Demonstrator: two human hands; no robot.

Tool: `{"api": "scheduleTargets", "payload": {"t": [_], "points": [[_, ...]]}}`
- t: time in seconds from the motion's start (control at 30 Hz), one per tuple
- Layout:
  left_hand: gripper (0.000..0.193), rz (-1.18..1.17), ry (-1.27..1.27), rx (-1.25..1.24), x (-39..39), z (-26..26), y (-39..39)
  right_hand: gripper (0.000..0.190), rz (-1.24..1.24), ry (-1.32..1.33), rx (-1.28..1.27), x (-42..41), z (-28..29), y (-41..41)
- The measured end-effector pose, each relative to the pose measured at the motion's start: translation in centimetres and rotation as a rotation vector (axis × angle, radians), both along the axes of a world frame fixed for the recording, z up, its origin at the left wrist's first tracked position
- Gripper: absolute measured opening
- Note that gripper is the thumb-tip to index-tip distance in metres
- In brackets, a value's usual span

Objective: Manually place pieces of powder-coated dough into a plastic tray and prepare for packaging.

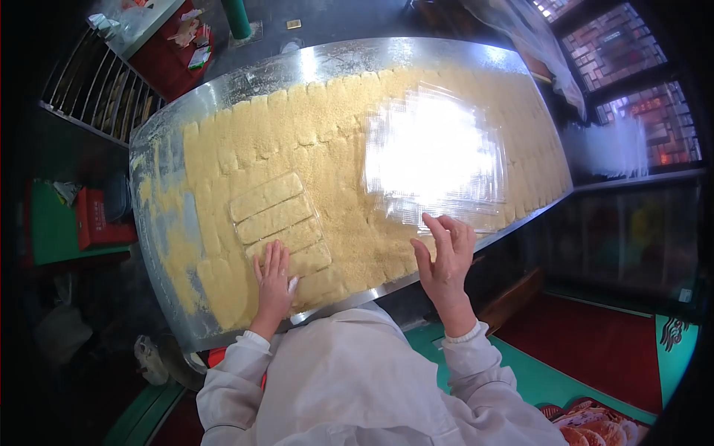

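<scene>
A steel-topped table (254,78) bears rows of flat yellow crumb-coated pieces (251,134) laid side by side. My left hand (273,279) rests, fingers extended, on a clear plastic tray (295,207) that holds several long yellow pieces; whether it grips the tray cannot be told. My right hand (449,251) is at the near edge of a stack of clear plastic trays (435,150), thumb and fingers apart, with nothing seen between them. Strong glare hides the middle of the stack. The stack lies on the yellow pieces.
At the left stand a red box (97,220) on a green surface and a dark metal rack (106,83). A green post (237,19) rises beyond the table. Lattice windows (650,125) and a dark glass-fronted cabinet (613,234) are on the right.
</scene>
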State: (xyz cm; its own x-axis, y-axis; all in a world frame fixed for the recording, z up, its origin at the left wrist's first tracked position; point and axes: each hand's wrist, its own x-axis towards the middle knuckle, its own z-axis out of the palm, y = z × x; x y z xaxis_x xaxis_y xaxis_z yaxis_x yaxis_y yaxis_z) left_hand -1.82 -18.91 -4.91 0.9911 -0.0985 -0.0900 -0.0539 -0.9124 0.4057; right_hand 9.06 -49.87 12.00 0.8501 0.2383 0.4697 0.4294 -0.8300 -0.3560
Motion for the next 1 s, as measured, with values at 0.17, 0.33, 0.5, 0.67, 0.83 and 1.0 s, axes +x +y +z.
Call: {"api": "scheduleTargets", "payload": {"t": [0.17,0.33,0.5,0.67,0.83,1.0], "points": [[0.058,0.083,-0.044,-0.305,1.9,2.6,-2.6,0.04,0.04,0.124,-0.36,0.1,-2.1,-3.9],[0.048,0.079,0.048,-0.773,5.3,6.2,-7.3,0.025,0.196,-0.086,-0.225,0.0,-3.2,-2.4],[0.046,0.335,0.204,-1.646,5.2,10.4,-5.7,0.03,0.711,0.04,-0.194,-2.8,-2.8,3.9],[0.036,0.716,0.165,-1.424,2.6,6.1,-2.2,0.035,0.954,0.186,-0.161,-4.8,-6.6,8.2],[0.025,0.83,0.221,-1.468,-0.1,3.8,0.4,0.049,0.435,0.051,-0.116,-2.1,-6.8,10.0],[0.021,0.797,0.282,-1.389,-0.5,1.1,1.2,0.065,0.231,0.477,0.022,0.8,-15.0,8.5]]}}
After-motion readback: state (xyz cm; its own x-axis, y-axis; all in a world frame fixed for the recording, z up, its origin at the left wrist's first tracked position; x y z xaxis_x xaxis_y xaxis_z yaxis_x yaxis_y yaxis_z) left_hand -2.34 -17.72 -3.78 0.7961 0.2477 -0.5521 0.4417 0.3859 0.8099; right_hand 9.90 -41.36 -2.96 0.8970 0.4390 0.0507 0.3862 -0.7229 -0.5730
